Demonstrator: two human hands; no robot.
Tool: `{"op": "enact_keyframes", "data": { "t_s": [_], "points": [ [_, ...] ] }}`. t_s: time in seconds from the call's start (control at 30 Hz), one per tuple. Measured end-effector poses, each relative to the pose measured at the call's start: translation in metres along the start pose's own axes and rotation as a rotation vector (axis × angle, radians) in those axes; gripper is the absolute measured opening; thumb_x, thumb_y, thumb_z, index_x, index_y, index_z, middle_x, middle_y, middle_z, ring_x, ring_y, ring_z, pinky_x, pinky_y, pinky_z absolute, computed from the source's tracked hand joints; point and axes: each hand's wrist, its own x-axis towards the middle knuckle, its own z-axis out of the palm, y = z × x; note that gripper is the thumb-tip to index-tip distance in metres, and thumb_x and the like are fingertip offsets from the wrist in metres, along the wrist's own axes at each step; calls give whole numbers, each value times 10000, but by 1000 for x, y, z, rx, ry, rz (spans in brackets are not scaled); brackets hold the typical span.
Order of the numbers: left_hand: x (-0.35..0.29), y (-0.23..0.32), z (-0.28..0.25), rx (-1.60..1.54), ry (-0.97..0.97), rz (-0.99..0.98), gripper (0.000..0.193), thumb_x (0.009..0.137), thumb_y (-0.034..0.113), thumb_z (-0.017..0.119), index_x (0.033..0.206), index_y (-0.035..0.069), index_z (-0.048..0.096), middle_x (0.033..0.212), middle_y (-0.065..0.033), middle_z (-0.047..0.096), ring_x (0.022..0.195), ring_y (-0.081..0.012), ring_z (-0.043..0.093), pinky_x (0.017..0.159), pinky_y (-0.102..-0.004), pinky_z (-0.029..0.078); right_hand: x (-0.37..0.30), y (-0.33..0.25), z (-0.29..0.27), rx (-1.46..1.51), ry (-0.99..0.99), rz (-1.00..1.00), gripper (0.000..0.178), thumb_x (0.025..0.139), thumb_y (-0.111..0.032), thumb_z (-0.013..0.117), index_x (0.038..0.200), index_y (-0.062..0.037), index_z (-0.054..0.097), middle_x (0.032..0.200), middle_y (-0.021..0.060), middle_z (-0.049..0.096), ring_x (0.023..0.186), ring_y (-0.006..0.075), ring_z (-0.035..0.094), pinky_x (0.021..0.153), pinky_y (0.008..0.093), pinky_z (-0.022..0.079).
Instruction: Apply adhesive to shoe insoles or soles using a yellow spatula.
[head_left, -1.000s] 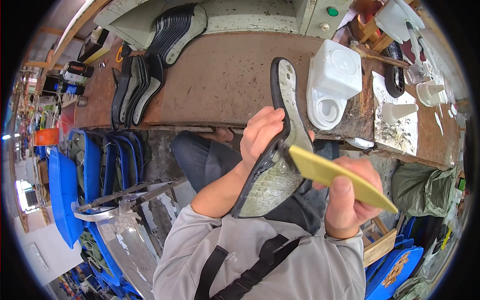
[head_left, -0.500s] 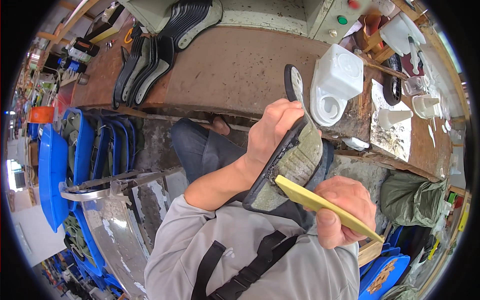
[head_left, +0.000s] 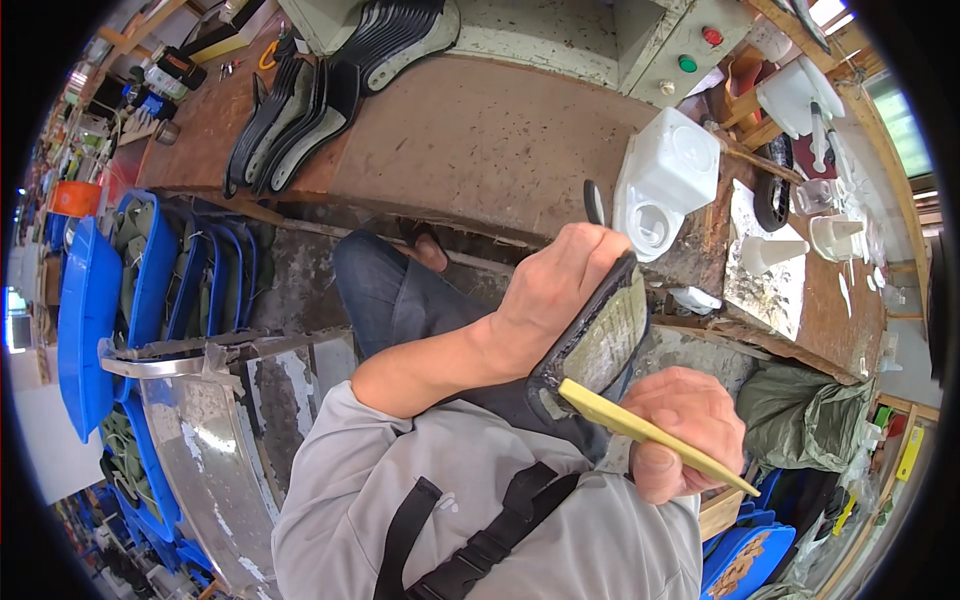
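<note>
The left hand (head_left: 555, 290) is clenched around a dark shoe sole (head_left: 598, 335), gripping it along its upper edge with the fingers curled over the top; the sole is held up in the air in front of the person's chest, tilted, its pale, glue-streaked inner face turned toward the right side of the view. The right hand (head_left: 685, 430) is closed on a flat yellow spatula (head_left: 650, 432), pinched between thumb and fingers near its middle; the near tip of the spatula touches the lower end of the sole, while its far end points down toward the lower right.

Beyond the hands lies the brown bench (head_left: 470, 140), worn and stained; on it, just past the sole, stands a white plastic jug (head_left: 665, 180) lying on its side with its round mouth facing the person. At the far left of the bench a row of dark soles (head_left: 300, 110) leans stacked one against another. To the right, a glue-spattered part of the bench carries a white cone (head_left: 770, 252) and other small white containers; a grey box with a red and a green button (head_left: 690, 45) stands at the back. On the left, below the bench, are blue crates (head_left: 90, 310); the person wears a grey long-sleeved top with a black strap (head_left: 480, 545) across the chest.
</note>
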Motion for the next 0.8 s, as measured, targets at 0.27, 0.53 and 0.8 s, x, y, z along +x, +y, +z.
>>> {"op": "enact_keyframes", "data": {
  "t_s": [0.27, 0.53, 0.8],
  "points": [
    [-2, 9, -9, -216, -247, -44, 508, 692, 99, 607, 1144, -33, 418, 920, -146, 448, 836, -294, 538, 642, -352, 489, -8, 2, -8, -38, 104, -91, 165, 713, 9, 665, 833, 96, 592, 627, 131, 594, 465, 212, 597, 430, 311, 511],
    [0, 13, -11, -331, -386, -91, 489, 696, 137, 614, 1116, -19, 418, 899, -146, 418, 834, -314, 530, 637, -372, 482, 11, 0, -23, -121, -109, -89, 248, 621, 35, 694, 848, 90, 612, 653, 137, 612, 474, 201, 593, 430, 280, 490],
    [5, 11, -12, -433, -512, -126, 462, 716, 129, 604, 1117, -9, 419, 904, -149, 418, 834, -325, 526, 641, -389, 475, 12, 4, -39, -44, -280, -159, 226, 636, 26, 729, 834, 82, 635, 679, 139, 630, 477, 178, 570, 429, 250, 462]
  ]
}}
